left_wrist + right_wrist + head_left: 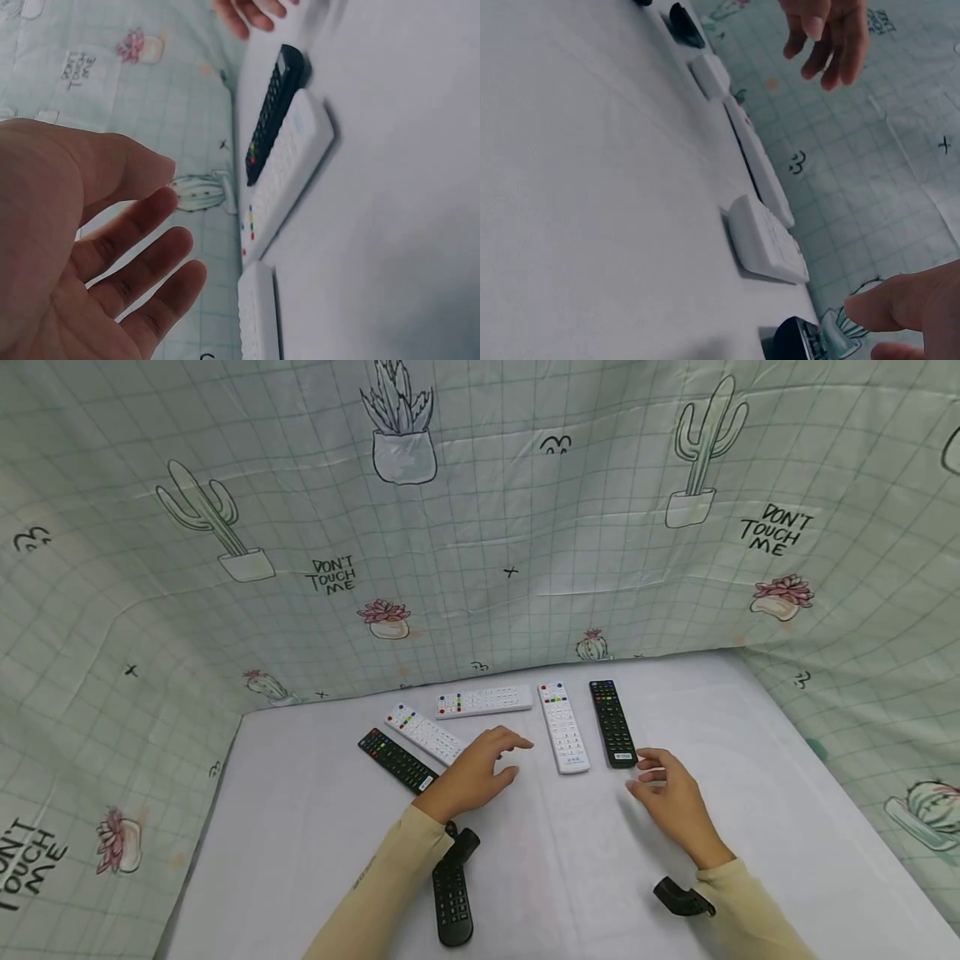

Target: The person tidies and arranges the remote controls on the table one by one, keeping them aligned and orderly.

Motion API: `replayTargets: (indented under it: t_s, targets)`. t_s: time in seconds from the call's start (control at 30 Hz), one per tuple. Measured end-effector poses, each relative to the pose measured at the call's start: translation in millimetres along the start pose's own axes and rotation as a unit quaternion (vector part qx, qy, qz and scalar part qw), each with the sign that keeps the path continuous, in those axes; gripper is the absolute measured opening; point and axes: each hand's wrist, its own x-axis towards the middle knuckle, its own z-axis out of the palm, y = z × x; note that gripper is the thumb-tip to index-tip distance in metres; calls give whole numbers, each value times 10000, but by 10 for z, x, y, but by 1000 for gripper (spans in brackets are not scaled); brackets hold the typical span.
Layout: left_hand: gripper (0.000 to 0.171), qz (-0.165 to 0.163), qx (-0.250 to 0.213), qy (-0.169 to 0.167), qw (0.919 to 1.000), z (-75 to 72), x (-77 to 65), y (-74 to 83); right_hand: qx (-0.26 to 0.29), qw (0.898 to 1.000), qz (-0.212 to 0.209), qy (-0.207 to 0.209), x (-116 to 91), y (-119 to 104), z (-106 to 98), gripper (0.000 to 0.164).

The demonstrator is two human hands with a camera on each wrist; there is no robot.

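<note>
Table: white-topped, bearing 6 remotes, 3 black and 3 white.
My right hand: released, grasping nothing, fingers bent loosely with a gap to the thumb; it is at the near end of the right black remote, and I cannot tell whether a fingertip touches it.
Right black remote: right of the middle of the table's back edge, its far end pointing at that edge.
My left hand: released too, grasping nothing, fingers loosely bent, hovering short of the centre white remote.
Centre white remote: just left of the right black remote and nearly parallel to it.
Back white remote: lying along the table's back edge.
Left white remote: slanted, far end towards the back left corner, near end hidden behind my left hand.
Left black remote: just beside it, slanted likewise.
Front black remote: nearest to me, beside my left sleeve.
Hanging cloth: gridded, rising behind the table's back edge, printed with potted plants and "DON'T TOUCH ME".
</note>
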Motion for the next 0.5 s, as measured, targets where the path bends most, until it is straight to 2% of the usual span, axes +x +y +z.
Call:
replayTargets:
  t_s: [0.2,0.33,0.5]
  targets:
    - [39,112,-183,-3,9998,46,256,49,41,9997,245,62,144,49,-40,59]
    - [41,-8,-177,61,9998,92,409,47,-19,9989,475,-8,236,71,-10,64]
    - [43,-240,-500,137,9984,157,561,27,-173,9972,721,-107,328,99,71,72]
